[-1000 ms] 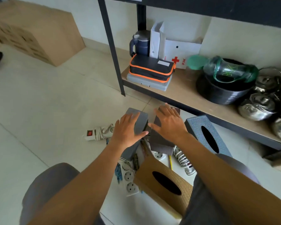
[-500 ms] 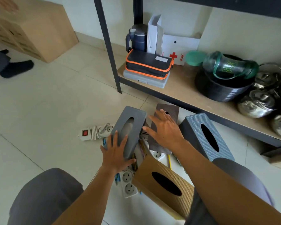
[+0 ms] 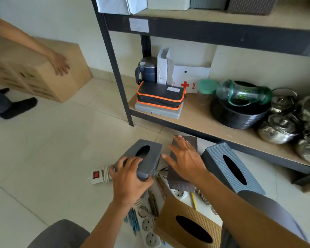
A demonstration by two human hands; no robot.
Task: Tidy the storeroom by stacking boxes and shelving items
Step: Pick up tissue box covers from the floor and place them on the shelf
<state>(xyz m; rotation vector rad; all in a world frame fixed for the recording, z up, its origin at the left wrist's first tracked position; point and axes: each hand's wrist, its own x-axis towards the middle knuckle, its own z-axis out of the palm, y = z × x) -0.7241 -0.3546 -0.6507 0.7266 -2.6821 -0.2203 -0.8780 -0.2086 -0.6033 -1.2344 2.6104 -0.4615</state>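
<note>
With our left hand [image 3: 129, 178] gripping the grey box [image 3: 143, 156] and right hand [image 3: 184, 160] flat on the brown box [image 3: 179, 182], we should lift squarely.

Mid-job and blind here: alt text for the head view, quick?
Left hand grips the near end of a tilted grey tissue box while the right hand lies flat on a brown box beside it. A blue-grey box and a tan box sit on the floor nearby, before a low shelf of kettles.
</note>
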